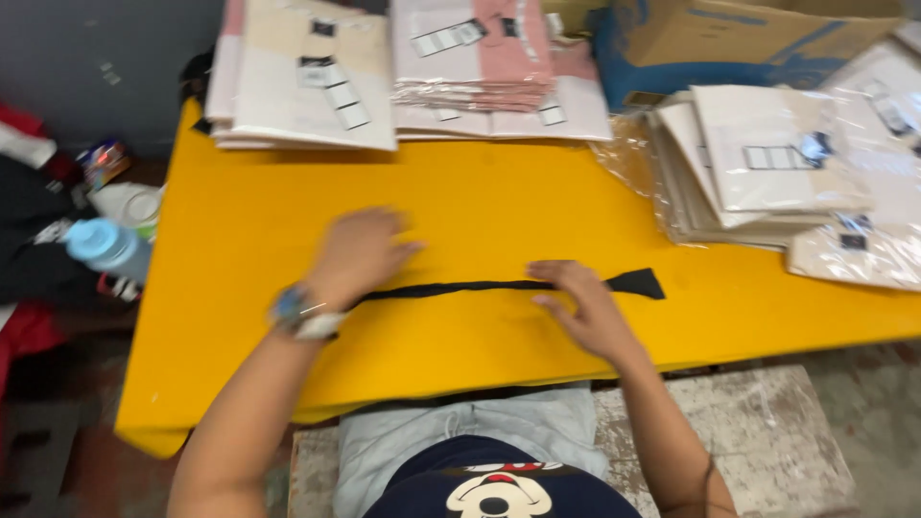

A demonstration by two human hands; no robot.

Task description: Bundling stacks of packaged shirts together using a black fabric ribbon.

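Here both hands lie flat and open on a long, narrow black fabric strip (499,286) stretched across the yellow counter (240,317). The left hand (360,254), with a beaded bracelet and watch (302,312) at the wrist, presses palm-down on the strip's left end, fingers spread. The right hand (580,307) rests on the strip nearer its right end, fingers extended over it rather than pinched around it. Beyond the right hand the strip widens into a flared black tip (638,283) lying free on the counter.

Since neither hand clamps the fabric, it could probably slide or twist under the palms if either one moves sideways, and the thin middle section might bunch up.

At the far edge of the counter sit stacks of flat garments in clear plastic bags (307,86), pink and cream in colour, with more bagged cream packs (777,163) piled at the right beside a cardboard box (729,38). These slippery bags overhang each other, so a nudge could likely send them sliding. A pale blue bottle (106,247) lies off the counter's left side among dark clothes.
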